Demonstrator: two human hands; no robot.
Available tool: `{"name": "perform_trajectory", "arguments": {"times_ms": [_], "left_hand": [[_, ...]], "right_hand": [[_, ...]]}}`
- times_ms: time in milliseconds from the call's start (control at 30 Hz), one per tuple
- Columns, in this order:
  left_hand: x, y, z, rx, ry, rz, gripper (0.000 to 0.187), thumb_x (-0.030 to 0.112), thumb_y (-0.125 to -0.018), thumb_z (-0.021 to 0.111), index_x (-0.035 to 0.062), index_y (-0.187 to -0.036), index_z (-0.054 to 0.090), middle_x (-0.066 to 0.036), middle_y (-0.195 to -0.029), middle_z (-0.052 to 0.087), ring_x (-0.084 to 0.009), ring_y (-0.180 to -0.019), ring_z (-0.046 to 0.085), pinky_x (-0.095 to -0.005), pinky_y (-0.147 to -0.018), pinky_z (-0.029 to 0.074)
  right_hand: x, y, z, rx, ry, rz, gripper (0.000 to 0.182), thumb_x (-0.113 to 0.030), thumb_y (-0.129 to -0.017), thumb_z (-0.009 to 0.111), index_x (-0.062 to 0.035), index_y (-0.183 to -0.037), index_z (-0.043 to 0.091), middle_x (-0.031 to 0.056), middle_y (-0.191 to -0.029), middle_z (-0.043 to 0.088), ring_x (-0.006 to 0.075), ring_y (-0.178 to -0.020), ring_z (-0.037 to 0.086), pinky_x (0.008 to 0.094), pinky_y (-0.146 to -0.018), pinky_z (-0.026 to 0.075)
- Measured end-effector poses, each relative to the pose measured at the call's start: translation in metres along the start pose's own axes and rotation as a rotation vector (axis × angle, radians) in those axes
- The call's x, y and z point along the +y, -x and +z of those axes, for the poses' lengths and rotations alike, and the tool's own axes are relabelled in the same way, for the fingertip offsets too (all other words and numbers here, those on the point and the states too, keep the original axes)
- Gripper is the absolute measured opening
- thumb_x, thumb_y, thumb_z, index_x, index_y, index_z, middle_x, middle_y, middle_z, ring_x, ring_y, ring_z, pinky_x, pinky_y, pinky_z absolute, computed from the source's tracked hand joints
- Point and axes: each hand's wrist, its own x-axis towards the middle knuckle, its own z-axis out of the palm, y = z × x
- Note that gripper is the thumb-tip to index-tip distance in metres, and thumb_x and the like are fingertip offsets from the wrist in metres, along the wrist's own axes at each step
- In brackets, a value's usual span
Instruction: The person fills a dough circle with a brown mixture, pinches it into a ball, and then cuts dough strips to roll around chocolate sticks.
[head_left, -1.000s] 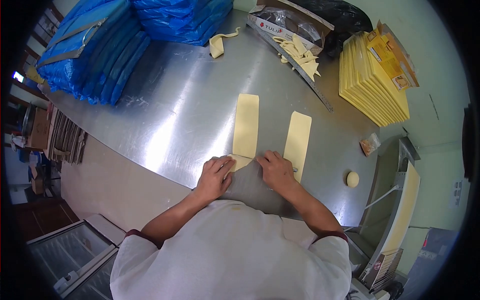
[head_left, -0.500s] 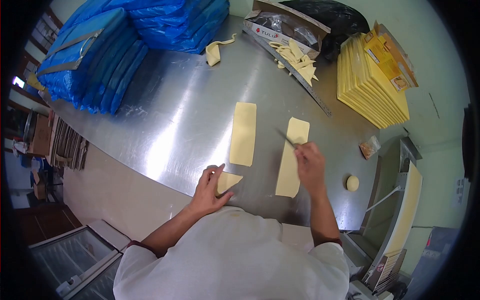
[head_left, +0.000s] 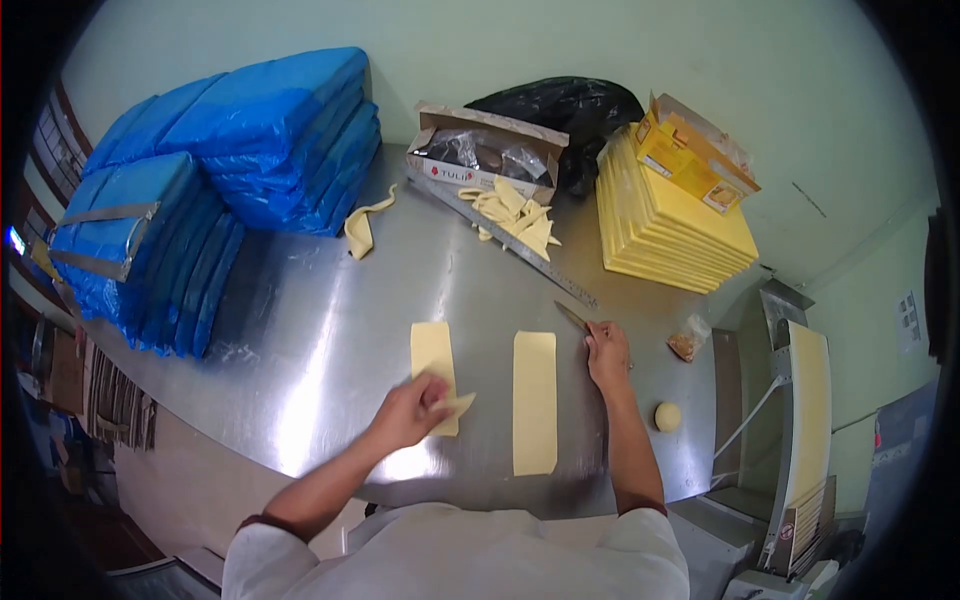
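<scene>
My left hand [head_left: 404, 412] pinches a small dough piece [head_left: 461, 403] between thumb and fingers. It is over the lower half of a pale yellow dough strip [head_left: 432, 349], hiding part of it. A second dough strip [head_left: 535, 405] lies flat to the right, roughly parallel to the first. Just right of that strip, my right hand [head_left: 607, 355] is closed around a knife [head_left: 571, 316], whose blade points up and left. The handle is mostly hidden in the fingers.
Dough scraps [head_left: 510, 212] lie by a metal ruler [head_left: 510, 240] and an open box [head_left: 485, 155]. Blue-wrapped stacks [head_left: 280, 120] stand left, yellow slabs [head_left: 670, 225] right. A dough ball [head_left: 668, 416] and small bag [head_left: 690, 338] sit on the right of the steel table [head_left: 330, 300].
My left hand has lifted the small dough piece off the table and moved it over the left strip. The knife has moved off the right strip to its right. The view has tilted up.
</scene>
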Motion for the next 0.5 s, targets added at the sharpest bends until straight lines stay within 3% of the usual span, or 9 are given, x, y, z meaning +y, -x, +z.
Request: {"name": "perform_trajectory", "arguments": {"times_ms": [67,167,267,333,433,500], "left_hand": [[0.020,-0.071,-0.006,0.018,0.001,0.020,0.031,0.014,-0.083,0.080,0.0026,-0.104,0.061,-0.004,-0.077,0.057,-0.0117,-0.071,0.054,-0.0285,-0.068,0.049],[-0.006,-0.193,0.019,0.049,0.240,0.124,0.033,0.013,-0.084,0.079,0.0008,-0.108,0.060,-0.006,-0.087,0.061,-0.0121,-0.073,0.056,-0.0272,-0.070,0.050],[0.006,-0.273,0.025,0.097,0.208,0.224,0.035,0.011,-0.085,0.077,0.0007,-0.114,0.060,-0.010,-0.100,0.065,-0.0174,-0.083,0.063,-0.0309,-0.079,0.053],[-0.019,-0.304,0.029,0.271,0.092,0.298,0.037,0.012,-0.086,0.076,0.0013,-0.118,0.059,-0.013,-0.107,0.065,-0.0226,-0.093,0.065,-0.0345,-0.085,0.053],[-0.051,-0.295,0.004,0.366,-0.028,0.361,0.039,0.013,-0.088,0.073,0.0018,-0.122,0.059,-0.018,-0.117,0.064,-0.0311,-0.110,0.064,-0.0394,-0.094,0.052],[-0.082,-0.260,-0.035,0.383,-0.207,0.406,0.036,0.010,-0.088,0.069,0.0015,-0.121,0.058,-0.017,-0.114,0.064,-0.0308,-0.106,0.064,-0.0380,-0.092,0.052]], "right_hand": [[-0.001,0.004,0.001,0.003,0.034,-0.009,0.031,-0.012,-0.088,0.067,-0.0084,-0.119,0.069,0.0115,-0.109,0.062,0.0322,-0.101,0.058,0.0435,-0.090,0.047],[-0.002,0.008,0.000,0.023,0.077,-0.030,0.032,-0.013,-0.088,0.068,-0.0089,-0.120,0.069,0.0114,-0.109,0.062,0.0316,-0.102,0.058,0.0437,-0.090,0.046],[-0.002,0.005,-0.002,0.005,0.092,-0.022,0.033,-0.013,-0.087,0.069,-0.0084,-0.120,0.068,0.0123,-0.110,0.062,0.0320,-0.103,0.058,0.0439,-0.091,0.046],[-0.016,-0.002,-0.015,-0.051,0.058,0.034,0.031,-0.011,-0.088,0.068,-0.0070,-0.119,0.068,0.0135,-0.111,0.062,0.0332,-0.104,0.058,0.0447,-0.091,0.046],[-0.020,-0.045,-0.017,0.150,-0.132,-0.040,0.027,-0.009,-0.089,0.065,-0.0031,-0.115,0.067,0.0178,-0.112,0.062,0.0375,-0.104,0.059,0.0463,-0.090,0.047],[-0.048,-0.110,-0.025,0.187,-0.267,-0.123,0.023,-0.004,-0.090,0.059,0.0003,-0.112,0.065,0.0210,-0.109,0.064,0.0405,-0.100,0.061,0.0469,-0.086,0.049]]}}
